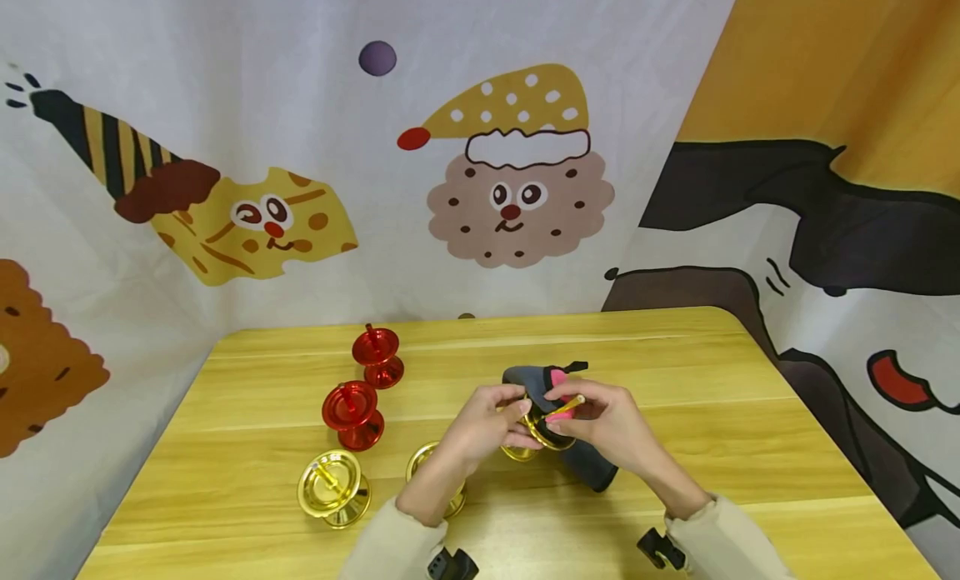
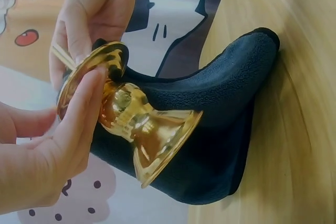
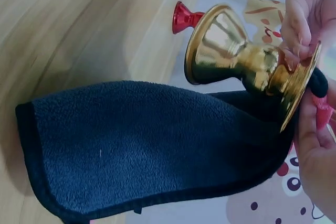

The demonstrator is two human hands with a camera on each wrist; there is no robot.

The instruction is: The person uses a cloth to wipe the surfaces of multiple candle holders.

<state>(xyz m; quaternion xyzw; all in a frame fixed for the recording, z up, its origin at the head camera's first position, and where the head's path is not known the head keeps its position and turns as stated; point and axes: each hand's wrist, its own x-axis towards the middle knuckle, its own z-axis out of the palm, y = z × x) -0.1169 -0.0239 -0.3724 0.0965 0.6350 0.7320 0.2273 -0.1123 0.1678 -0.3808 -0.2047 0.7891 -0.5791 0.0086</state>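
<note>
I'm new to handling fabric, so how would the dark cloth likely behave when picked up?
The cloth is probably floppy, as it bends in soft curves. Its fuzzy surface suggests it would not slip easily. It looks thin at the bound edge, so it is likely light for its size.

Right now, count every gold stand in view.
3: one gold stand in the left hand, a second partly hidden by the left forearm, a third on the table farther left.
</note>
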